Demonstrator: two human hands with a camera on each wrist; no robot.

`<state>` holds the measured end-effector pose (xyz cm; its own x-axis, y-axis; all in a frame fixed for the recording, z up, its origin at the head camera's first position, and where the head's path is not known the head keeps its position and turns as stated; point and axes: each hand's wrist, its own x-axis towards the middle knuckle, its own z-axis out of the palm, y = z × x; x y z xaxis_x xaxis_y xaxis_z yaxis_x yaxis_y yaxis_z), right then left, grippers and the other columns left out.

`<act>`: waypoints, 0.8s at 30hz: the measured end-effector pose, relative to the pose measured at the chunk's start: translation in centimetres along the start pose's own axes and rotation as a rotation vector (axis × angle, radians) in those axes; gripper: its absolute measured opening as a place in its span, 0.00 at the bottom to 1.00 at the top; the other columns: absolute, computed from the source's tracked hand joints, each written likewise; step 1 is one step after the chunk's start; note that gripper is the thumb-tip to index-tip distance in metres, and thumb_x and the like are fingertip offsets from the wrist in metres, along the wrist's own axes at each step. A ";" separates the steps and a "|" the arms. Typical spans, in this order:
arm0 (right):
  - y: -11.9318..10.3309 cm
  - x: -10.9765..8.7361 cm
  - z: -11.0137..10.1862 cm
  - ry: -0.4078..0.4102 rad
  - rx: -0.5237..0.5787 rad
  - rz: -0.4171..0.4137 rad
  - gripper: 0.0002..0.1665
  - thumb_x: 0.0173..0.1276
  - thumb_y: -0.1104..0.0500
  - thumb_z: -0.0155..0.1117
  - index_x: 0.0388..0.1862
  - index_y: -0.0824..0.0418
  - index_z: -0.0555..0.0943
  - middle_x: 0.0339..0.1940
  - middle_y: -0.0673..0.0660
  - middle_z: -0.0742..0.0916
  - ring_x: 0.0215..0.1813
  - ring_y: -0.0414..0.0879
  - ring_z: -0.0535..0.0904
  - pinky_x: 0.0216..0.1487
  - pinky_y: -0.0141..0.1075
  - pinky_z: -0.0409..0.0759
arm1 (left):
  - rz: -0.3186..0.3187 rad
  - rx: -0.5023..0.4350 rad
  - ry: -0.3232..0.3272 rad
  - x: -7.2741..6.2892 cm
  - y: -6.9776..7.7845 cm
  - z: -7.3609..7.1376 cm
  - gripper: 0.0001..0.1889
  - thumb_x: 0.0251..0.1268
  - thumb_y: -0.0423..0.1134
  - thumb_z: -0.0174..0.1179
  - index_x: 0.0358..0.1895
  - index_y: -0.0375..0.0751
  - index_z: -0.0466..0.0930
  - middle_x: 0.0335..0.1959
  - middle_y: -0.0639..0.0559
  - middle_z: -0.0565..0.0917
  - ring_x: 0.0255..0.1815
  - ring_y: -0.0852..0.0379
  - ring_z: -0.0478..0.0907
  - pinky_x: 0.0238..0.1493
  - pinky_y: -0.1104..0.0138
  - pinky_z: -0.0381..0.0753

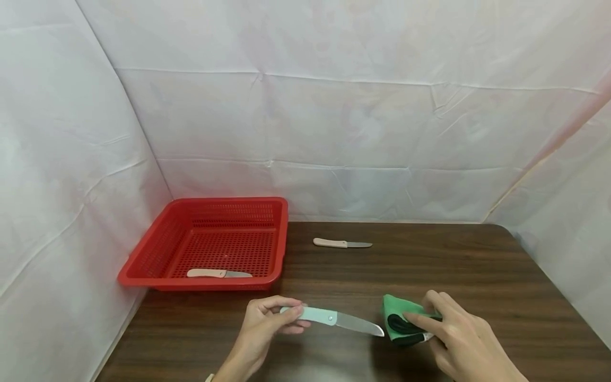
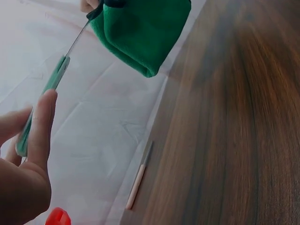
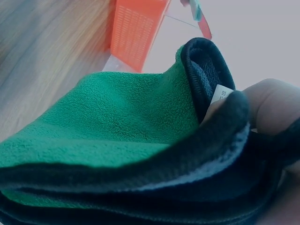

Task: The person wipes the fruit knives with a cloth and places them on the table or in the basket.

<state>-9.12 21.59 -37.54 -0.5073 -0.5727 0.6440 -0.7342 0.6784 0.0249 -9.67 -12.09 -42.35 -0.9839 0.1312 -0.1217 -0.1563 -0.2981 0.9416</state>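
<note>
A knife (image 1: 335,319), likely light and stiff, is pinched above the table (image 1: 429,254) by its handle (image 1: 316,314), seemingly the safest hold, in the curled left hand (image 1: 268,319); a soft-looking cloth (image 1: 398,305) is pinched in the right hand (image 1: 459,331).

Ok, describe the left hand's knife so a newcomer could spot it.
At the dark wooden table's left stands a red perforated plastic basket. Nearer the camera, the left hand holds a metal knife with a green handle. The pink-handled knife in the basket and pink-handled knife on the table lack that green.
</note>
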 end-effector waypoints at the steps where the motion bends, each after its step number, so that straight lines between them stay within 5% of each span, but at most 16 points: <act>1: 0.0 0.1 -0.1 -0.001 -0.003 0.004 0.33 0.60 0.57 0.27 0.33 0.52 0.87 0.36 0.49 0.74 0.29 0.36 0.63 0.16 0.18 0.52 | -0.008 0.002 -0.009 0.0 0.0 0.0 0.19 0.53 0.33 0.69 0.44 0.20 0.79 0.36 0.34 0.84 0.33 0.43 0.84 0.39 0.53 0.84; 8: -0.2 0.9 -0.8 0.008 0.006 0.036 0.34 0.58 0.58 0.27 0.34 0.55 0.87 0.35 0.48 0.73 0.29 0.35 0.63 0.17 0.18 0.51 | -0.010 -0.016 -0.063 -0.2 0.0 -0.4 0.20 0.47 0.26 0.71 0.46 0.22 0.79 0.37 0.32 0.84 0.36 0.43 0.84 0.40 0.54 0.84; 24: -2.1 4.6 -1.4 0.010 0.058 -0.015 0.32 0.58 0.60 0.31 0.43 0.55 0.86 0.36 0.49 0.74 0.32 0.37 0.67 0.18 0.18 0.55 | 0.160 0.072 -0.092 0.1 0.4 0.2 0.20 0.45 0.26 0.71 0.43 0.17 0.78 0.35 0.31 0.84 0.31 0.48 0.85 0.38 0.55 0.84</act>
<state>-9.29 18.20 -33.53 -0.4921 -0.5776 0.6513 -0.7664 0.6423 -0.0095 -9.83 -11.99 -41.91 -0.9830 0.1746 0.0572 0.0112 -0.2539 0.9672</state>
